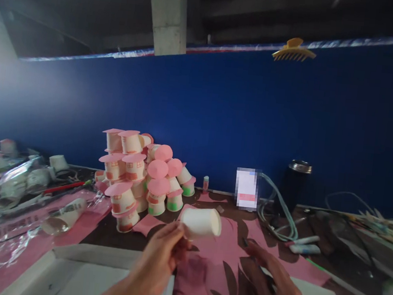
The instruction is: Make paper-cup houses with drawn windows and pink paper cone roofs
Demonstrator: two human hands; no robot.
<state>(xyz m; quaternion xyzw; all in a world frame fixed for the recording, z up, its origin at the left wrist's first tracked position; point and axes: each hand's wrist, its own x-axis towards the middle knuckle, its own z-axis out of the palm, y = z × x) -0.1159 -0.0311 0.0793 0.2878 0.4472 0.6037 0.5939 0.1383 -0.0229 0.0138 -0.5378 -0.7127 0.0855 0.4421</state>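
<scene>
A plain white paper cup (pixel 198 223) lies sideways in the air, its mouth facing right. Closed on its base end are the fingers of my left hand (pixel 153 264). My right hand (pixel 278 285) hovers low on the right with fingers apart, over cut pink paper (pixel 212 249); no held thing can be made out, and part of the hand is in shadow. Behind my left hand stands a stack of decorated paper cups (pixel 134 167) topped with pink paper discs. Some cups carry orange drawings, others green marks.
A white box (pixel 83 271) sits at front left, near a loose cup (pixel 66 216) and clear plastic. A glue stick (pixel 206 184), a blurred phone-like object (pixel 246 189), a cable (pixel 291 231), a black flask (pixel 288 189) and markers (pixel 305 248) line the back. A blue partition (pixel 220 112) bears a yellow hair claw (pixel 294 50).
</scene>
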